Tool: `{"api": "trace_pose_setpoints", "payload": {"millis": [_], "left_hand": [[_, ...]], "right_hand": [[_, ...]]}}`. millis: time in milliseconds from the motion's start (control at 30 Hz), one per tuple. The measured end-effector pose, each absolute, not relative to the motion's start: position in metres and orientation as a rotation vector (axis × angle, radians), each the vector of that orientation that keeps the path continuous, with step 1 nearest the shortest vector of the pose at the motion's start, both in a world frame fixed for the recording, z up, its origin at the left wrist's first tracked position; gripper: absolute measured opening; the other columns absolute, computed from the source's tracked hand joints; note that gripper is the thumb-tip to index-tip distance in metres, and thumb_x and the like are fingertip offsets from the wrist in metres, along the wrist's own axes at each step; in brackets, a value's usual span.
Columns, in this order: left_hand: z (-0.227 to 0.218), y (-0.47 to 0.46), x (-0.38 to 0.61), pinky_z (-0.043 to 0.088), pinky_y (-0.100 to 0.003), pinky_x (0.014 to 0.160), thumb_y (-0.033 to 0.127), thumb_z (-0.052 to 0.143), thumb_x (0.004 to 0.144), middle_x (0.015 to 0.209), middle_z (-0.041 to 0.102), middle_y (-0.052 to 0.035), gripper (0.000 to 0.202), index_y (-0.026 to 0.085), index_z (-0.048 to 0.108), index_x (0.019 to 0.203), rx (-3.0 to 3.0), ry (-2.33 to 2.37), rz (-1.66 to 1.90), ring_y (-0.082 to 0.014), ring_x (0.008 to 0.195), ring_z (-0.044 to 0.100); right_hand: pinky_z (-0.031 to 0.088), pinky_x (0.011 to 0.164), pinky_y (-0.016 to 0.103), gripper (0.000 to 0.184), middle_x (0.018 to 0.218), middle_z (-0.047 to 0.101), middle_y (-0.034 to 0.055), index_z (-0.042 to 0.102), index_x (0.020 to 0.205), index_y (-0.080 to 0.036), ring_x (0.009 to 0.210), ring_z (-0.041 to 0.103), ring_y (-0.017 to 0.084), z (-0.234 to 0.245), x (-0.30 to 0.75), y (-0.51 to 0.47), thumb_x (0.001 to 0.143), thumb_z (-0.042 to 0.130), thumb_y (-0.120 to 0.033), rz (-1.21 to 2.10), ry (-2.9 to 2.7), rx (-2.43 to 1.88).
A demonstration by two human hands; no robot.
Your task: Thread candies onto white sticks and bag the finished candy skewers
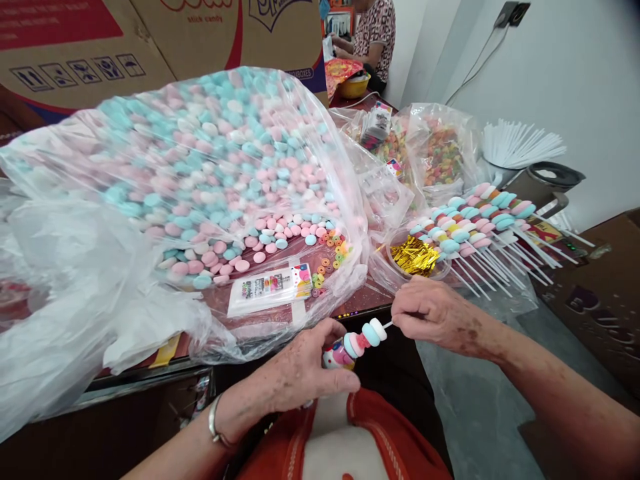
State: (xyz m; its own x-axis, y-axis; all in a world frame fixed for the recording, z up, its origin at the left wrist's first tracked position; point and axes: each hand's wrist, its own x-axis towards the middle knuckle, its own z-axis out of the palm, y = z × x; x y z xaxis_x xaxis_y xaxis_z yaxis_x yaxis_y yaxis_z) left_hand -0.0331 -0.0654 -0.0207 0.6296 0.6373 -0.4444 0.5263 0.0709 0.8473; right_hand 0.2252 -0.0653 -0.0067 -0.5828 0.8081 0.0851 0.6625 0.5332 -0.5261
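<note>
A marshmallow skewer [371, 334] in white, blue, pink and red lies tilted between my hands, over my lap. My right hand [440, 315] pinches the white stick where it comes out past the white marshmallow. My left hand [310, 367] is curled around a colourful printed plastic bag [338, 355] at the skewer's other end. The bag covers that end, and my left fingers are partly hidden behind it. Just beyond my right hand is a tub of gold twist ties [415, 256]. Several finished-looking skewers [475, 220] are piled behind it, sticks pointing right.
A large clear bag of pink, blue and white marshmallows [215, 153] covers much of the table. Printed bags [270, 290] lie near loose candy rings [327, 263]. White sticks [520, 143] stand by a metal jug [555, 180]. A big carton [165, 53] stands behind; another person [375, 40] sits farther back.
</note>
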Motion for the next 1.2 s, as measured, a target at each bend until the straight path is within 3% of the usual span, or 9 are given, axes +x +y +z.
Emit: {"api": "trace_pose_setpoints", "payload": {"millis": [133,300,467,633,933,1200], "left_hand": [[-0.022,-0.064,-0.046,0.037,-0.021,0.049,0.040,0.076,0.066,0.070,0.059,0.0035,0.040,0.018,0.053,0.091,1.175,0.921,-0.079,-0.0113,0.057,0.051],[-0.036,-0.065,-0.055,0.040,-0.020,0.045,0.031,0.077,0.065,0.061,0.057,0.0047,0.035,0.018,0.050,0.084,0.992,0.899,-0.043,-0.0110,0.050,0.056],[-0.032,-0.061,-0.058,0.037,-0.018,0.043,0.034,0.076,0.067,0.060,0.054,0.0067,0.036,0.019,0.050,0.086,1.016,0.873,-0.036,-0.0077,0.046,0.048],[-0.023,-0.054,-0.052,0.029,-0.019,0.047,0.040,0.078,0.065,0.061,0.045,0.0079,0.036,0.018,0.053,0.077,1.321,0.794,-0.152,-0.0074,0.053,0.040],[-0.019,-0.047,-0.051,0.033,-0.022,0.059,0.035,0.071,0.073,0.073,0.051,0.0066,0.026,0.019,0.056,0.088,1.694,0.991,0.009,-0.0113,0.068,0.044],[-0.024,-0.052,-0.034,0.030,-0.022,0.056,0.027,0.070,0.074,0.070,0.050,0.0072,0.021,0.019,0.052,0.082,1.858,0.903,-0.042,-0.0106,0.064,0.043]], "right_hand": [[0.028,0.064,0.027,0.022,0.059,0.054,-0.0029,0.057,0.063,-0.017,0.058,0.042,0.011,-0.010,0.223,-0.067,0.082,0.048,-0.010,0.584,-2.464,-1.167],[0.028,0.067,0.030,0.023,0.060,0.051,-0.0020,0.061,0.067,-0.018,0.064,0.040,0.013,-0.009,0.221,-0.067,0.087,0.051,-0.015,0.376,-2.536,-1.000],[0.029,0.073,0.032,0.020,0.065,0.054,-0.0002,0.062,0.072,-0.019,0.070,0.040,0.015,0.003,0.221,-0.065,0.089,0.052,-0.016,0.199,-2.581,-0.787],[0.028,0.069,0.032,0.023,0.063,0.051,-0.0004,0.059,0.067,-0.018,0.067,0.038,0.015,0.004,0.212,-0.063,0.088,0.052,-0.018,0.238,-2.565,-0.859],[0.024,0.061,0.029,0.023,0.053,0.047,-0.0035,0.052,0.056,-0.016,0.055,0.033,0.011,-0.004,0.207,-0.072,0.078,0.049,-0.009,0.491,-2.453,-1.092],[0.025,0.064,0.030,0.022,0.062,0.058,-0.0016,0.055,0.064,-0.016,0.060,0.041,0.012,-0.025,0.188,-0.074,0.085,0.048,-0.014,0.532,-2.476,-1.139]]}}
